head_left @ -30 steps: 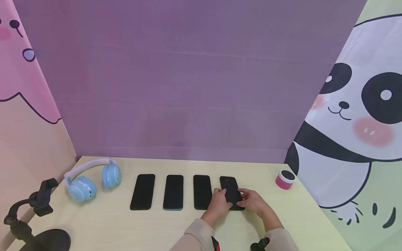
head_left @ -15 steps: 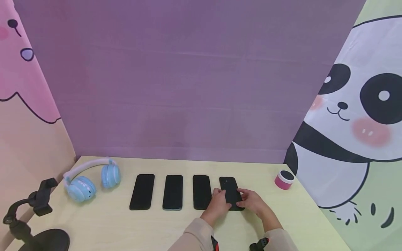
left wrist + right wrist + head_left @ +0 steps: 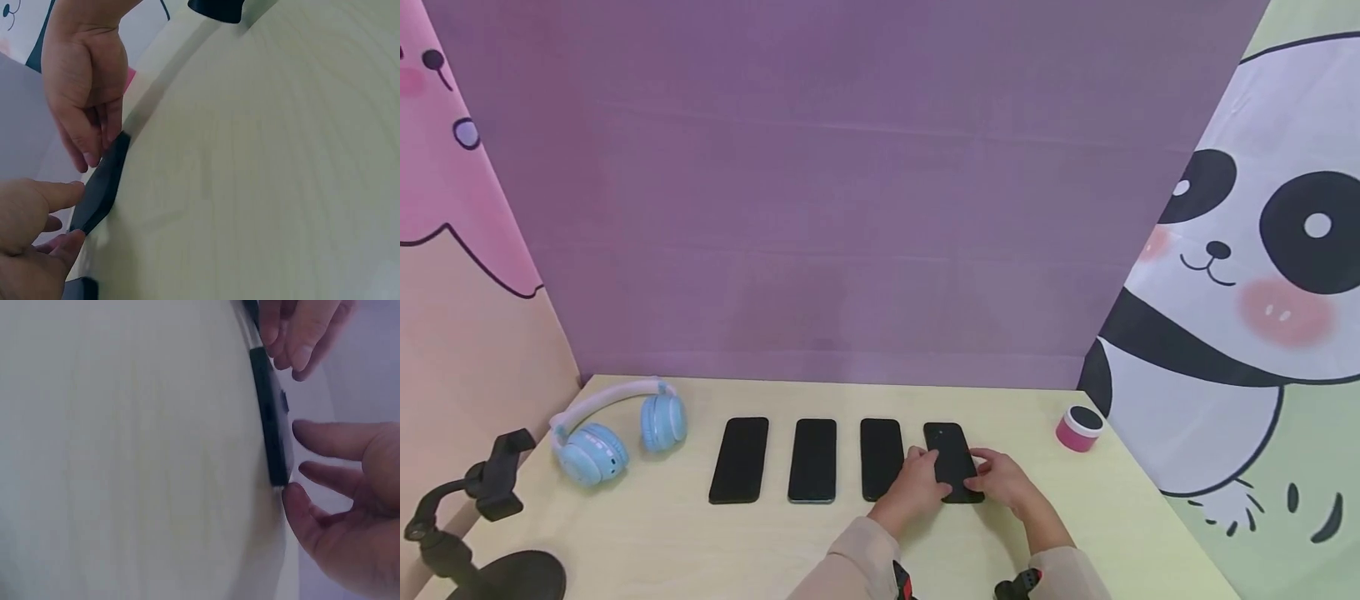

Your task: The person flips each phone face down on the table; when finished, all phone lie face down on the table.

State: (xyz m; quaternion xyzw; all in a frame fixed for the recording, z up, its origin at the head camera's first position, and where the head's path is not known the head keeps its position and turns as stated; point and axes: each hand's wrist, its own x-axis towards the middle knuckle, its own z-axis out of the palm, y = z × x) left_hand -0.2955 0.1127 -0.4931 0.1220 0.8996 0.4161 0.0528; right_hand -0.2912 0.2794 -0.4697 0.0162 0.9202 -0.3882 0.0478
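A black phone (image 3: 952, 467) lies on the table at the right end of a row, camera side up. My left hand (image 3: 914, 485) is at its left edge; in the left wrist view the thumb and index finger of the left hand (image 3: 31, 219) reach the corner of the phone (image 3: 103, 187). My right hand (image 3: 1002, 482) is on the other side, fingers relaxed. In the right wrist view the thumb of the right hand (image 3: 356, 519) is right at the end of the phone (image 3: 272, 419), its other fingertips beside it.
Left of the hands lie three more black phones (image 3: 739, 460), (image 3: 812, 460), (image 3: 882, 458), dark faces up. Blue headphones (image 3: 591, 454) and a black stand (image 3: 505, 575) are at the left of the table (image 3: 700, 550). A pink jar (image 3: 1080, 429) stands at the right.
My left hand has shifted slightly left, and the right index fingertip has eased off the phone's right edge. The phone stays in place.
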